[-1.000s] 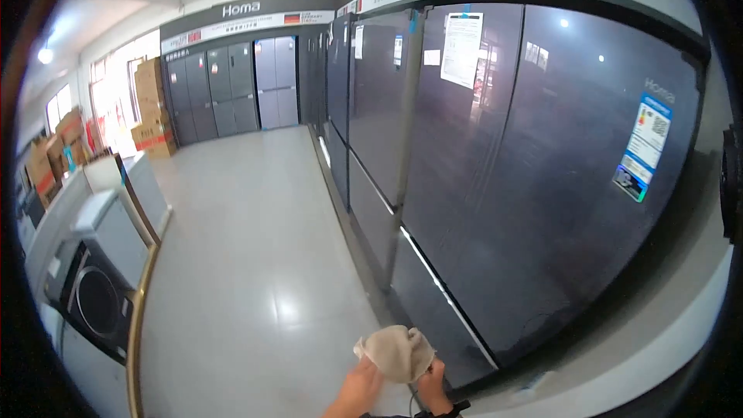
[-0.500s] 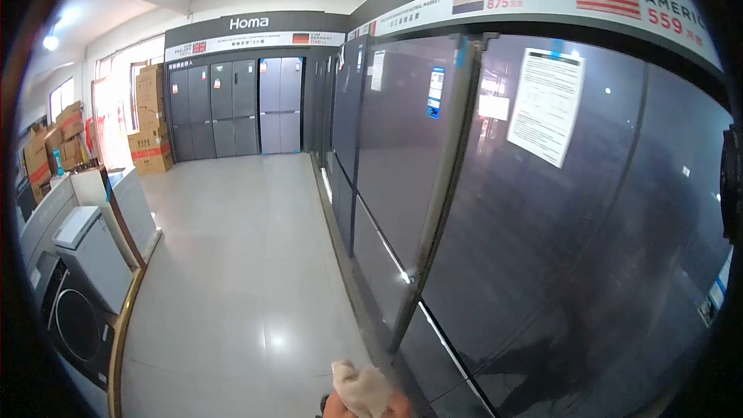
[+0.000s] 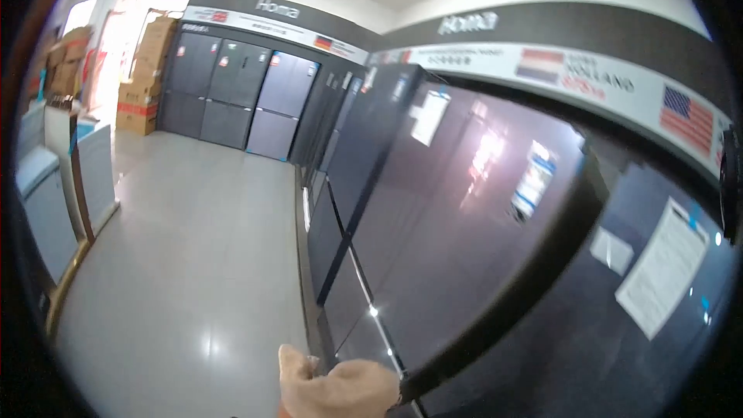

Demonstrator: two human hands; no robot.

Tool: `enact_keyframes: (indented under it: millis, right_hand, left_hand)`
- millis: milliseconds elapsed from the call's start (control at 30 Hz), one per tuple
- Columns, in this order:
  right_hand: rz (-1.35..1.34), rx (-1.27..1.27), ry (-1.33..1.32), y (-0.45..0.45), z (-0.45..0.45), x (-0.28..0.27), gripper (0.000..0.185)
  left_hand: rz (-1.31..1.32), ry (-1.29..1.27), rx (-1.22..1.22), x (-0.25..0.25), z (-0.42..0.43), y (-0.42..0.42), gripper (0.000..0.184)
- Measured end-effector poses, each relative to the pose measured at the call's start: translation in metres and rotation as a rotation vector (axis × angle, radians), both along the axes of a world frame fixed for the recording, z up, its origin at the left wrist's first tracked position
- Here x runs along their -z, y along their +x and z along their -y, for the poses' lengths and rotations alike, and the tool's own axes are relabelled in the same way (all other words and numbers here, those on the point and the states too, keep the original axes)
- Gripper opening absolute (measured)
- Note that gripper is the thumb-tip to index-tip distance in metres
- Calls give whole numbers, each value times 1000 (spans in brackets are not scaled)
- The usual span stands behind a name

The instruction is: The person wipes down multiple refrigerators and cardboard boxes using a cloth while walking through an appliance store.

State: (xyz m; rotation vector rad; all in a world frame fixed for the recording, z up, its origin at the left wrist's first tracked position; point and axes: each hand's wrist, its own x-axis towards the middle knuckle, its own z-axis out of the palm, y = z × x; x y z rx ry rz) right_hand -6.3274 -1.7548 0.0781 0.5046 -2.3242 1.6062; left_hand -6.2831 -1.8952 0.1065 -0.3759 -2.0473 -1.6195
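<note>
A beige cloth (image 3: 340,388) is bunched up at the bottom of the view, beside the lower front of a dark refrigerator (image 3: 457,186). A sliver of my left hand (image 3: 284,412) shows at the cloth's lower left, closed on it. My right hand is covered by the cloth on its right side, where it was seen gripping half a second ago; its fingers are hidden now. I cannot tell whether the cloth touches the refrigerator. A paper sheet (image 3: 664,271) and a blue-and-white label (image 3: 534,182) are stuck on the doors.
More refrigerators (image 3: 224,93) line the far wall under a dark sign band (image 3: 271,8). Stacked cardboard boxes (image 3: 139,104) stand at the back left. A low platform edge (image 3: 70,282) with white appliances (image 3: 46,201) runs along the left of the tiled floor (image 3: 186,248).
My view has tilted and swung, and the refrigerator doors look nearer. The cloth has shifted left in view and appears larger. Less skin shows around it.
</note>
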Motion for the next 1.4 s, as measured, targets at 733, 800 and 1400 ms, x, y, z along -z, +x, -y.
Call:
enact_keyframes:
  millis: [733,800,1400]
  right_hand:
    - [3,-66,10,-551,59,18,58]
    - [3,-58,17,-595,62,16,59]
    - [-141,306,85,-1000,144,18,67]
  left_hand:
    - [173,-19,-31,2,43,-528,34]
    - [181,-11,-35,2,49,-572,33]
    - [-259,-54,88,23,146,-1033,29]
